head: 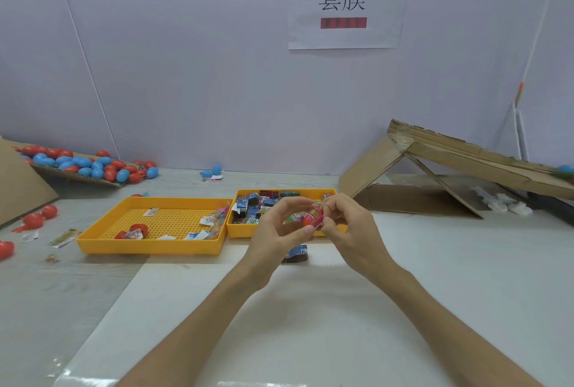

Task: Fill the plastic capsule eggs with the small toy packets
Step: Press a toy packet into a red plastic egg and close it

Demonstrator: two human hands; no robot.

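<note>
Both hands meet above the front edge of the right yellow tray [239, 229]. My left hand [275, 230] grips a red capsule egg [312, 218] from below and the left. My right hand [349, 226] pinches the same egg from the right; a colourful toy packet [293, 217] shows at the egg's left side. The right tray holds several small blue and dark toy packets [253, 205]. The left yellow tray [93, 239] holds a red egg half with a packet [132, 232] and several loose paper slips. One blue packet [296, 252] lies on the table under my hands.
A heap of red and blue eggs [84, 164] lies on cardboard at the back left. Loose red eggs [38, 217] sit at the left edge. A blue egg [212, 171] rests by the back wall. A folded cardboard ramp [435, 169] stands at the right.
</note>
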